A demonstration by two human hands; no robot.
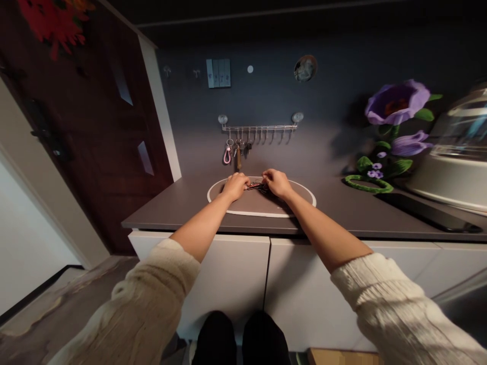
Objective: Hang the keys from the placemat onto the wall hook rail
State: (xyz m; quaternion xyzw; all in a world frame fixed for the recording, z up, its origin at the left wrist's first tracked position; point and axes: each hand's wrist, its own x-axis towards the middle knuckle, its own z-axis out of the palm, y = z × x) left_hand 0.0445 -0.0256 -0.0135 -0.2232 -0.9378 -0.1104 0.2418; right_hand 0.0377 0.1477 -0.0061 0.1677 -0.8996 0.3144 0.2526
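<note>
Over a brown oval mat (262, 207) with a white rim, both my hands meet at a small bunch of keys (255, 186), dark and metallic with a touch of red. My left hand (236, 186) has its fingers closed on the left end of the bunch. On the opposite side my right hand (277, 183) pinches the bunch's right end, thumb and fingers together. The exact grip is partly hidden behind the fingers. Just above, a metal hook rack (261, 128) on the wall carries a pink carabiner (227, 155) and a brown key holder (239, 157).
The dark countertop (163, 203) runs above white cabinet doors (220, 268). To the right stand purple artificial flowers (399, 109), a black flat slab (429, 213) and a pale appliance with a clear dome (456, 172). A dark red door (95, 126) is on the left.
</note>
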